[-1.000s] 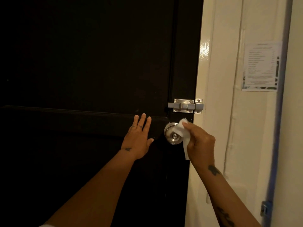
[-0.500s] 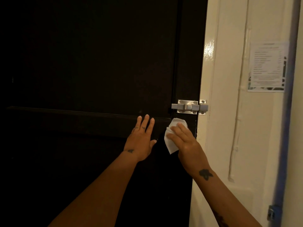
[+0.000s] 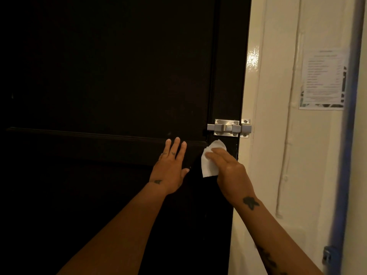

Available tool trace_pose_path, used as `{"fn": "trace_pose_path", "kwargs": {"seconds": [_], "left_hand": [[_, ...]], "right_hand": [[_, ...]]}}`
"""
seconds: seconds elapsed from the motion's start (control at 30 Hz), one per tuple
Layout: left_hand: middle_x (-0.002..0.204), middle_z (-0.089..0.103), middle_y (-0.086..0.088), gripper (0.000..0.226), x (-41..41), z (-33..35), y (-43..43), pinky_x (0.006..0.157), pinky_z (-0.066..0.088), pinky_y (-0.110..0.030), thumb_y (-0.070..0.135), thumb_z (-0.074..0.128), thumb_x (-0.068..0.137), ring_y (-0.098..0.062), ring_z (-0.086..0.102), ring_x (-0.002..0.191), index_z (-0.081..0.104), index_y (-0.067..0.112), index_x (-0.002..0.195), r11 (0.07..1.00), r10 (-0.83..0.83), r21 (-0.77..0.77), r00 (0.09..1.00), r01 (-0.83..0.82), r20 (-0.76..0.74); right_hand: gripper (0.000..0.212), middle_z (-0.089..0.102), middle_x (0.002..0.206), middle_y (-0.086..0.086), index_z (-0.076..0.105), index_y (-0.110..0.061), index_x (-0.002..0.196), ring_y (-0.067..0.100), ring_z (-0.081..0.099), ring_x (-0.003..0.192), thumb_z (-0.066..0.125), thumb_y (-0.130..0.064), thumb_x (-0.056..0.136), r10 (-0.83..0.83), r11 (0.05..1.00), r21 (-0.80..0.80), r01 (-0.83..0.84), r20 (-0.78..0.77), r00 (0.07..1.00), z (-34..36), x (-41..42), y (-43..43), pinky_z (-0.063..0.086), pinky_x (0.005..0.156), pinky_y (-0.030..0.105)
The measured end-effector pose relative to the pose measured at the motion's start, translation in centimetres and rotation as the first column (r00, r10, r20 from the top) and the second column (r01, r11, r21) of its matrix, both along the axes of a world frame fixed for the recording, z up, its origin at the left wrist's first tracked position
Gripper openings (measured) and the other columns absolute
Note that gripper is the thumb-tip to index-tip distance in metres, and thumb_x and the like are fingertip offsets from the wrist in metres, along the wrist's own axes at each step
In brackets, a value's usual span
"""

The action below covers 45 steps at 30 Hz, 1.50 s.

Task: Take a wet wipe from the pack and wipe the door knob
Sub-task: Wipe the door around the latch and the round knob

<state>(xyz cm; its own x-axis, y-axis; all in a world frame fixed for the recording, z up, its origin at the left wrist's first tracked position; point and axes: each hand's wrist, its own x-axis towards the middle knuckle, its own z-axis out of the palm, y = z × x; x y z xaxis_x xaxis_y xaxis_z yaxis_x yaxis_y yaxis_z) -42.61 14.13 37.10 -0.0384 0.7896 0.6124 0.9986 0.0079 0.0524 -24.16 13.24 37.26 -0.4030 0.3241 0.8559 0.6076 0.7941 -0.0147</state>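
A white wet wipe [image 3: 208, 165] is draped over the door knob on the right side of a dark door [image 3: 119, 76]. My right hand [image 3: 232, 173] cups the wipe from the right, its fingers laid across the cloth. Wipe and hand hide the knob completely. My left hand [image 3: 168, 171] lies flat against the door panel just left of the wipe, fingers straight and pointing up. The wipe pack is not in view.
A steel slide bolt [image 3: 229, 128] sits on the door just above the wipe, reaching onto the cream door frame [image 3: 264, 135]. A printed paper notice [image 3: 322, 80] is stuck on the wall at the right. A blue strip runs down the far right edge.
My right hand has moved left with the wipe from the knob's right side onto its face, so the metal knob is now covered. The left hand has stayed on the door.
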Motion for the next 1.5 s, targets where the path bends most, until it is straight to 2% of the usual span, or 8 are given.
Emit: {"fn": "trace_pose_path", "kwargs": {"seconds": [0.07, 0.3, 0.4, 0.63, 0.77, 1.03, 1.2, 1.5], "left_hand": [[0.154, -0.02, 0.004, 0.08, 0.0, 0.1, 0.0, 0.113, 0.02, -0.044, 0.041, 0.047, 0.089, -0.019, -0.022, 0.137, -0.012, 0.028, 0.142, 1.0, 0.007, -0.005, 1.0, -0.007, -0.002], [0.154, -0.021, 0.002, 0.082, 0.2, -0.1, 0.0, 0.114, 0.018, -0.044, 0.04, 0.049, 0.088, -0.018, -0.026, 0.133, -0.013, 0.028, 0.141, 1.0, 0.0, 0.01, 1.0, 0.0, 0.01], [0.154, -0.021, 0.003, 0.082, 0.2, -0.1, -0.1, 0.114, 0.018, -0.044, 0.04, 0.048, 0.089, -0.02, -0.024, 0.137, -0.013, 0.027, 0.142, 1.0, -0.006, 0.005, 1.0, 0.006, 0.015], [0.154, -0.021, 0.001, 0.08, 0.3, 0.1, -0.4, 0.114, 0.018, -0.043, 0.04, 0.047, 0.09, -0.022, -0.022, 0.139, -0.012, 0.025, 0.142, 1.0, -0.021, -0.006, 1.0, 0.021, 0.016], [0.155, -0.019, 0.001, 0.08, 0.3, -0.1, -0.4, 0.115, 0.017, -0.042, 0.039, 0.048, 0.09, -0.022, -0.021, 0.14, -0.01, 0.025, 0.143, 1.0, -0.023, 0.014, 1.0, 0.023, 0.011], [0.154, -0.021, 0.001, 0.081, 0.4, -0.1, -0.6, 0.115, 0.019, -0.043, 0.039, 0.048, 0.09, -0.022, -0.023, 0.14, -0.012, 0.025, 0.143, 1.0, -0.028, 0.015, 0.999, 0.028, 0.022], [0.155, -0.02, 0.001, 0.081, 0.4, 0.0, -0.8, 0.115, 0.019, -0.043, 0.038, 0.048, 0.089, -0.022, -0.022, 0.14, -0.011, 0.025, 0.143, 0.999, -0.04, 0.01, 0.999, 0.04, 0.027], [0.155, -0.021, 0.002, 0.081, 0.2, -0.1, -0.5, 0.114, 0.019, -0.044, 0.037, 0.049, 0.089, -0.02, -0.023, 0.139, -0.011, 0.026, 0.143, 0.999, -0.042, 0.01, 0.999, 0.042, 0.034]], "right_hand": [[0.065, 0.047, 0.136, 0.019, 0.046, -0.007, 0.128, 0.037, 0.049, 0.119, 0.075, -0.009, 0.07, 0.009, 1.0, -0.019, -0.01, -0.057, 0.998, -0.2, 0.2, 0.0, 0.03, 0.094, 0.028], [0.067, 0.051, 0.127, 0.03, 0.051, 0.003, 0.121, 0.046, 0.052, 0.112, 0.08, -0.002, 0.06, -0.007, 0.998, 0.061, 0.011, -0.059, 0.998, -2.0, 0.0, -0.4, 0.032, 0.09, 0.047], [0.069, 0.048, 0.131, 0.029, 0.048, 0.002, 0.124, 0.044, 0.049, 0.116, 0.079, -0.004, 0.063, 0.01, 0.999, 0.035, -0.008, -0.071, 0.997, -1.8, -0.1, -0.1, 0.03, 0.092, 0.046], [0.081, 0.009, 0.146, 0.006, 0.009, -0.018, 0.136, 0.026, 0.015, 0.135, 0.067, -0.018, 0.08, 0.017, 1.0, -0.017, -0.02, -0.178, 0.984, -4.2, -0.9, 0.7, 0.018, 0.105, 0.044], [0.072, 0.012, 0.143, 0.016, 0.017, -0.004, 0.138, 0.037, 0.017, 0.133, 0.063, -0.011, 0.082, -0.079, 0.994, 0.063, 0.094, -0.214, 0.974, -4.6, -1.8, 1.3, 0.026, 0.103, 0.053], [0.059, 0.034, 0.141, 0.029, 0.02, -0.004, 0.135, 0.043, 0.016, 0.13, 0.041, -0.034, 0.089, -0.184, 0.974, 0.085, 0.21, -0.246, 0.952, -3.6, -3.1, 1.2, 0.035, 0.096, 0.052], [0.078, 0.041, 0.137, 0.028, 0.03, -0.006, 0.132, 0.043, 0.022, 0.128, 0.073, -0.031, 0.071, -0.254, 0.95, 0.143, 0.277, -0.159, 0.954, -3.8, -2.8, 1.6, 0.029, 0.095, 0.053], [0.062, 0.054, 0.127, 0.023, 0.05, -0.008, 0.118, 0.047, 0.044, 0.12, 0.08, -0.019, 0.065, -0.163, 0.973, 0.132, 0.189, -0.189, 0.968, -2.8, -3.1, 1.5, 0.047, 0.087, 0.052]]}}
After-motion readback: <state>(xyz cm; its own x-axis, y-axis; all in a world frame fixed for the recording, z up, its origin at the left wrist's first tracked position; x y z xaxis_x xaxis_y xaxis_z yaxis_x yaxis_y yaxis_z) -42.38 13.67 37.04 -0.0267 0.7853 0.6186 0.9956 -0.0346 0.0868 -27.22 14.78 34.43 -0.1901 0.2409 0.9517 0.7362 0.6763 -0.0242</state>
